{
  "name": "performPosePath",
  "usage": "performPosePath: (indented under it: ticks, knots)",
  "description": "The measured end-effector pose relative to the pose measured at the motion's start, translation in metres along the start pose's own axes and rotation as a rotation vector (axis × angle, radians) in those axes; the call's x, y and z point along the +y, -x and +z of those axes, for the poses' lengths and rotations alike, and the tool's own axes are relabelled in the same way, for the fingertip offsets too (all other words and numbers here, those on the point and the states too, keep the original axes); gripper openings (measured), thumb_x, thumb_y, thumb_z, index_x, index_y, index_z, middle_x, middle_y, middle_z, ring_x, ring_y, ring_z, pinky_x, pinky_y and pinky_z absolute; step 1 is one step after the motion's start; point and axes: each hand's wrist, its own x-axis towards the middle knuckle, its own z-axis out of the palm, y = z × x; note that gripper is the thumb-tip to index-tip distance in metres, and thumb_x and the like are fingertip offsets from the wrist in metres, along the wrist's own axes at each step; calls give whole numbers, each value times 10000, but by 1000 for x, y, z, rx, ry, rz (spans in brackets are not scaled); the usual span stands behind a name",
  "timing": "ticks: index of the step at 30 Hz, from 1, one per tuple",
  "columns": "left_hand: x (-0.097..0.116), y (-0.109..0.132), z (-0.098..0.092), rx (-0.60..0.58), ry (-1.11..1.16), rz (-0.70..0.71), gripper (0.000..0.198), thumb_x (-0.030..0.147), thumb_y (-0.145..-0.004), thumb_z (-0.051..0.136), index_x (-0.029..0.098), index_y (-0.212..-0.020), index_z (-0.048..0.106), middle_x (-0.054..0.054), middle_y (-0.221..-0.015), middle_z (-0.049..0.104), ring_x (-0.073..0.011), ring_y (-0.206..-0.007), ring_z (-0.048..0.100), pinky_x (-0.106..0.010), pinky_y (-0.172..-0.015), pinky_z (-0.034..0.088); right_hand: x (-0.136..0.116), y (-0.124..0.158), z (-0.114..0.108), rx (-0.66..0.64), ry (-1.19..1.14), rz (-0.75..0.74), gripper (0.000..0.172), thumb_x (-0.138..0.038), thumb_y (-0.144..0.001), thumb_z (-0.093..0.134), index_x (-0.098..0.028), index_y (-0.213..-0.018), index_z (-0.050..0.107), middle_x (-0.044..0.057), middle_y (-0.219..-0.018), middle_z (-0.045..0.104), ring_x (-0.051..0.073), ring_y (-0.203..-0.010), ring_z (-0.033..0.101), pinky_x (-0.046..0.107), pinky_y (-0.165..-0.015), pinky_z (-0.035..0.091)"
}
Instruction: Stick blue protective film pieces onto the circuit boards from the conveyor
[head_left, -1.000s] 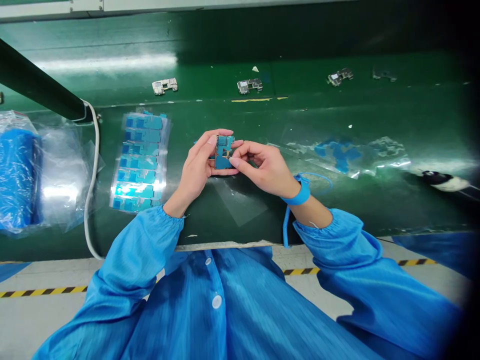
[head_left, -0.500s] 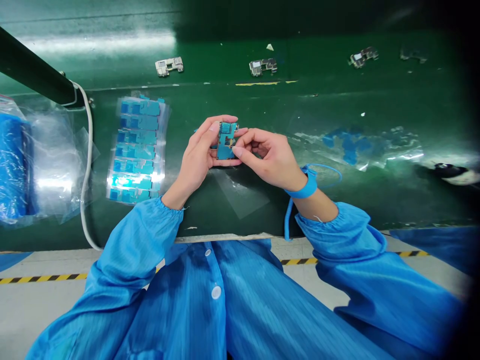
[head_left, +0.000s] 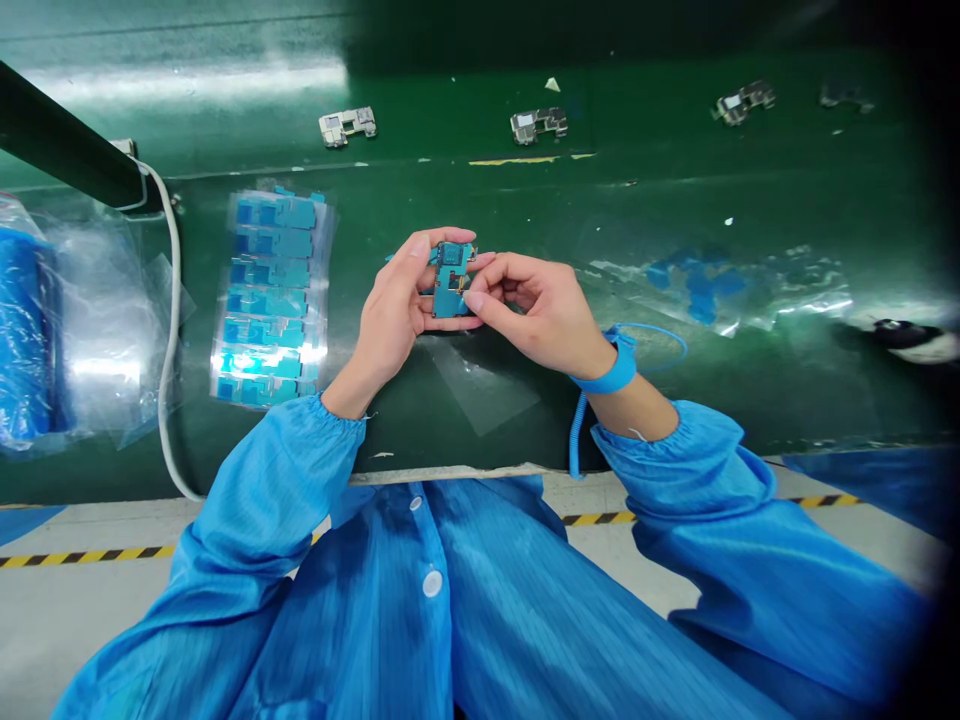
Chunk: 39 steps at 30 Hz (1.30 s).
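A small circuit board (head_left: 451, 282), largely covered by blue film, is held upright between my two hands above the bench. My left hand (head_left: 394, 305) is closed around it from the left, fingers behind and along its top and bottom edges. With bent fingers, my right hand (head_left: 536, 310) pinches at the board's right edge, thumb tip on its lower right part. What lies behind the right fingertips is hidden. A blue wrist strap (head_left: 609, 372) with a coiled cord circles my right wrist. To the left lies a clear sheet (head_left: 321, 290) bearing rows of blue film pieces (head_left: 270, 300).
Several circuit boards (head_left: 347, 127) lie along the green strip at the back. Bagged blue material (head_left: 26, 340) and a white cable (head_left: 172, 330) are at left, near a dark post (head_left: 75, 140). Used blue film (head_left: 701, 290) lies on clear plastic at right.
The boards on the far strip have shifted slightly to the right. My left thumb has slid a little left at the board's upper edge; my right hand has barely moved.
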Motion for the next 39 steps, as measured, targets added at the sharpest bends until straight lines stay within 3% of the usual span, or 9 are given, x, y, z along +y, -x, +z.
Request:
performPosePath:
  ticks: [10, 18, 39]
  knots:
    - [-2, -1, -2, -23, -48, 32, 506, 674, -1099, 535, 281, -1356, 725, -28, -1332, 831, -329, -1316, 788, -443, -977, 732, 2, 0, -2, 2, 8, -16, 484, -676, -928, 888, -237, -848, 699, 49, -868, 675, 189, -776, 609, 341, -652, 530]
    - [-2, 0, -2, -26, -48, 38, 476, 632, -1109, 534, 268, -1356, 715, -50, -1359, 815, -343, -1360, 771, -469, -1005, 728, 5, 0, -1, 24, 20, -24, 404, -578, -936, 894, -236, -827, 710, 61, -822, 685, 252, -957, 697, 326, -680, 556]
    - [-4, -4, -7, -47, -41, 65, 396, 550, -1109, 603, 246, -1317, 750, -59, -1240, 839, -251, -1025, 863, -403, -846, 756, 5, -1, -2, 21, 15, -29, 336, -476, -920, 899, -217, -819, 711, 71, -908, 748, 239, -969, 710, 312, -698, 568]
